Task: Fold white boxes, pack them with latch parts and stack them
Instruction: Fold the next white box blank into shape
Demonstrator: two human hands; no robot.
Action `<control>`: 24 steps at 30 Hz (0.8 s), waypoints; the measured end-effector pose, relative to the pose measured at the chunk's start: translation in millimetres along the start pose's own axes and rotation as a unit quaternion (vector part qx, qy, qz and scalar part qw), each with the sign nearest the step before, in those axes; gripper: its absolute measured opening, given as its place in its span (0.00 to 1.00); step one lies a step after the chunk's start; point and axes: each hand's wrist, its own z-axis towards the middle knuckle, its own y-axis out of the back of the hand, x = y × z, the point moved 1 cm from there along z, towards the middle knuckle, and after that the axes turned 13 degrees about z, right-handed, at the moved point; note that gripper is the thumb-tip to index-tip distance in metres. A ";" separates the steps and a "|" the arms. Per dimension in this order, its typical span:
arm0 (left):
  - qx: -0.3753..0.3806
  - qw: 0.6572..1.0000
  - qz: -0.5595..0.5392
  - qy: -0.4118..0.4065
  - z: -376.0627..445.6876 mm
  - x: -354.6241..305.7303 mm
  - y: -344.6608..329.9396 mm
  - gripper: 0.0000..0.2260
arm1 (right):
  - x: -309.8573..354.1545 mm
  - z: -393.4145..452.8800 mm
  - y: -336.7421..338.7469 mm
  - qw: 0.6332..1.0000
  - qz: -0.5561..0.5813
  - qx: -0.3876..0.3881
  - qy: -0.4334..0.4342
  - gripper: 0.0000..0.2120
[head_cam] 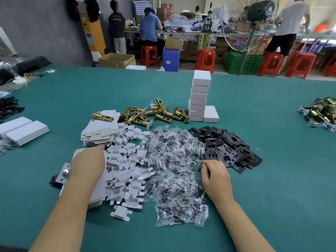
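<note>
Both forearms in from bottom edge, over green table (272,160). Left hand (89,165) flat, fingers fairly straight, resting on flat white box blanks (99,133) at left of the piles. Right hand (214,174) curled, fingertips on a black plate (200,167) at near edge of black plate pile (231,148); looks like a pinch, grip partly hidden.

Between hands: white card inserts (127,166) heaped left, clear screw bags (174,170) heaped centre, touching both neighbours.

Behind those: brass latch bodies (156,113) in a loose row, one more lying on top of the blanks. Right of the latches: tall stack of folded white boxes (199,99), single box (211,114) just beside its base.

Silver-faced latch part (62,174) just left of left wrist. Two long white boxes (23,129) far left. More brass latches (321,113) far right edge.
</note>
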 end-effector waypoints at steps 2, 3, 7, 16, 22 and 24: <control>0.012 0.998 0.050 -0.026 1.0 -2.1 3.9 0.20 | -0.3 0.1 0.4 1.000 0.001 0.001 -0.001 0.06; 0.020 0.997 0.062 -0.031 1.3 -3.1 6.3 0.21 | -0.3 0.2 0.9 1.000 0.002 0.001 -0.002 0.06; 0.035 0.999 0.017 -0.013 -1.6 -4.3 13.0 0.20 | 0.8 0.2 2.2 1.000 0.008 0.007 -0.008 0.06; -0.284 0.872 -0.374 -0.142 -40.7 -47.1 78.9 0.17 | 0.2 4.1 5.5 0.994 0.065 -0.025 -0.085 0.08; -0.012 0.674 -0.726 -0.140 -67.9 -104.9 91.6 0.21 | 33.8 21.9 28.3 0.910 0.373 0.007 -0.180 0.16; 0.037 0.633 -0.761 -0.135 -73.7 -123.5 89.2 0.24 | 50.9 30.1 30.4 0.828 0.491 0.119 -0.243 0.20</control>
